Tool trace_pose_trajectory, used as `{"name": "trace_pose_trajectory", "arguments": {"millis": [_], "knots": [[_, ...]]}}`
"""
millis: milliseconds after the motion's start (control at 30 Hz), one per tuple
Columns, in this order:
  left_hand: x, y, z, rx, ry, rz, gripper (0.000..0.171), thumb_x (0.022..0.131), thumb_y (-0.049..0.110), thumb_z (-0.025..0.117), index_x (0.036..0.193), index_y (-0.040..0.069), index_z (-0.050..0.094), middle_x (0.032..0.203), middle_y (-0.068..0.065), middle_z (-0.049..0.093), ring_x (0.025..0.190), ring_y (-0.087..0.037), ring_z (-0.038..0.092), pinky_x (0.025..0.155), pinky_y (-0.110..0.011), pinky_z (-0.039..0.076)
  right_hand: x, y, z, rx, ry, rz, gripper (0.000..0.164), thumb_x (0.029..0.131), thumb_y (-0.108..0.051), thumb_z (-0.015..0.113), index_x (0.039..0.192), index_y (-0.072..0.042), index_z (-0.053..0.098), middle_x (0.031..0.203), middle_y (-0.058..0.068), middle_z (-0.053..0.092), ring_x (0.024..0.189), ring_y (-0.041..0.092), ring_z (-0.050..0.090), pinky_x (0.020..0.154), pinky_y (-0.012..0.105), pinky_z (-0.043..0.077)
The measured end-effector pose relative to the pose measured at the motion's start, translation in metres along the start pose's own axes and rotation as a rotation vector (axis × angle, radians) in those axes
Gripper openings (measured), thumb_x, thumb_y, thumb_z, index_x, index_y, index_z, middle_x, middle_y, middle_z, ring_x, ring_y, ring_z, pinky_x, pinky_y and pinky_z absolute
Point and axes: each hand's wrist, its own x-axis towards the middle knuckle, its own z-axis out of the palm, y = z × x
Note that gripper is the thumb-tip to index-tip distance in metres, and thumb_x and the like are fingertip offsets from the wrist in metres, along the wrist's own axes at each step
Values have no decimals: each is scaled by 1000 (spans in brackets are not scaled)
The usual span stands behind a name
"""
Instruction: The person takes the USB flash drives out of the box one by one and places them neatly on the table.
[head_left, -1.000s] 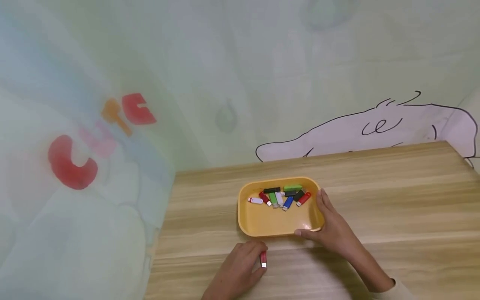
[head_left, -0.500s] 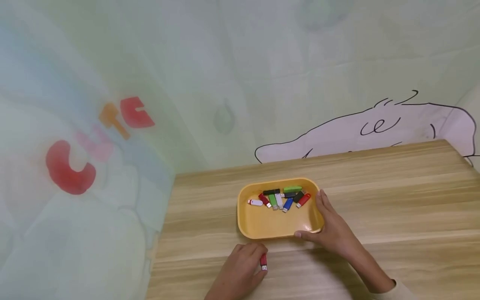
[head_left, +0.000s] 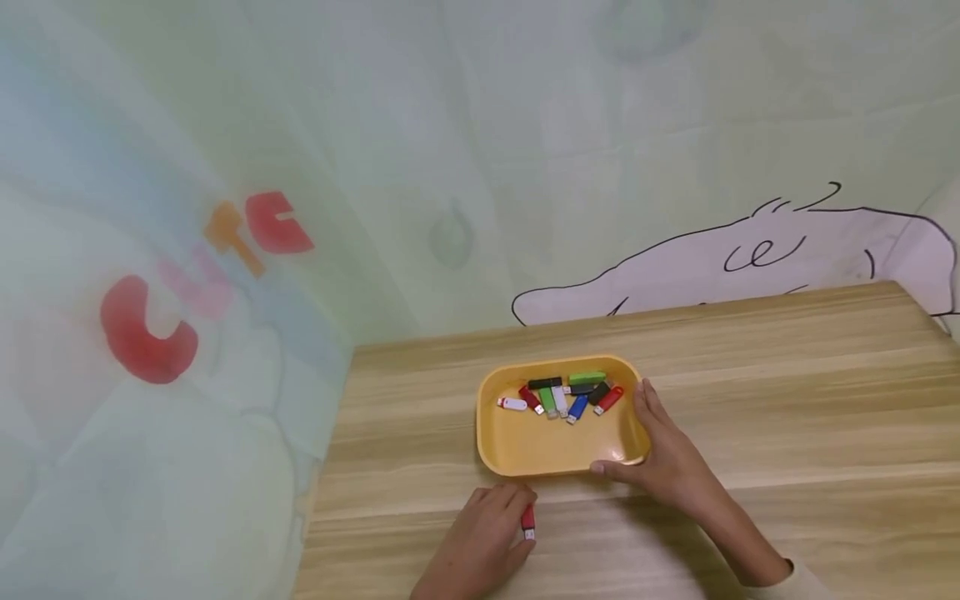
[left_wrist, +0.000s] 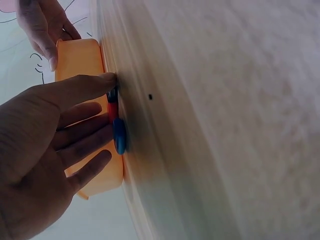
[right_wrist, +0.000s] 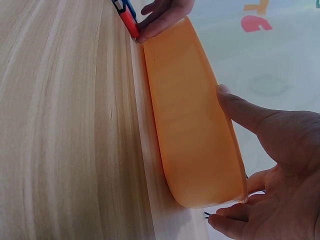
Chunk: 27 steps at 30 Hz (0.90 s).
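Observation:
A yellow-orange plastic bin (head_left: 528, 450) stands on the table, with several USB sticks along its far side: a white one (head_left: 513, 404), a blue one (head_left: 577, 409), a bright red one (head_left: 608, 400), plus green, black and dark red ones. My right hand (head_left: 675, 462) grips the bin's near right corner, thumb on the front rim and fingers along the right side. In front of the bin, my left hand (head_left: 480, 537) pinches a red USB stick (head_left: 528, 518) low at the tabletop between thumb and fingertips. Beside it shows a blue rounded piece (left_wrist: 119, 136), hidden in the head view.
The wood-grain table (head_left: 810, 400) reaches back to a pale printed curtain (head_left: 570, 167). Another curtain side with coloured letters (head_left: 150, 333) hangs at the left, along the table's left edge.
Both hands keep their holds on the bin and the red USB stick. Only slight shifts of the camera view show.

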Motion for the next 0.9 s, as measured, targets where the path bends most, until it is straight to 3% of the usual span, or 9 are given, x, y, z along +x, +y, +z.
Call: {"name": "trace_pose_trajectory", "arguments": {"millis": [367, 900], "knots": [[-4, 2, -7, 2, 5, 0, 45, 92, 37, 84, 128, 16, 67, 124, 6, 66, 109, -11, 59, 104, -36, 54, -1, -1, -1, -9, 4, -14, 133, 75, -58, 92, 167, 2, 17, 176, 26, 7, 157, 55, 21, 122, 68, 31], [-6, 3, -17, -22, 181, 55, 37, 93, 33, 84, 124, 17, 72, 111, 9, 70, 96, -6, 58, 91, -27, 56, -1, -1, -2, -6, 3, -9, 133, 75, -58, 92, 167, 2, 17, 176, 26, 8, 157, 56, 21, 121, 68, 31]]}}
